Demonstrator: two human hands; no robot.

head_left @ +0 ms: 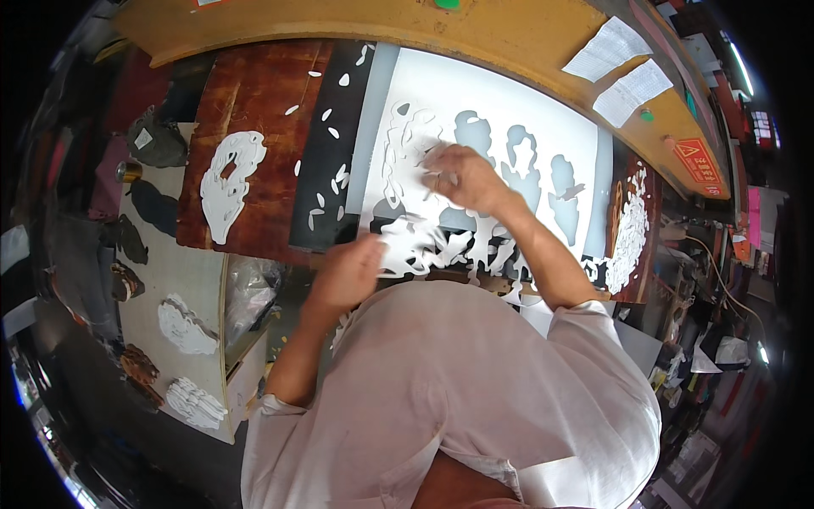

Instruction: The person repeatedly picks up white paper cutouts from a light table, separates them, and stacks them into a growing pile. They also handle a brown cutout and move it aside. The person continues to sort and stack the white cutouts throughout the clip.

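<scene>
My right hand (465, 178) is over the left part of a white sheet (492, 81), its fingers bent and blurred by motion. Shaped holes in the sheet show the grey-blue surface beneath. Under and beside that hand lies a curly cut outline (398, 144) in the white material. My left hand (348, 270), also smeared, is at the sheet's lower left corner. Right beside its fingers is a blurred, holed white cut-out piece (411, 246). Whether either hand grips anything is not clear. White scraps (479, 246) hang along the near edge.
A yellow machine beam (339, 24) spans the far side, with papers (606, 49) on it. Left, a stack of white cut-outs (231, 182) lies on a reddish-brown board (267, 110), beside a black strip (326, 191) with small chips. More white scraps (629, 229) pile up at right.
</scene>
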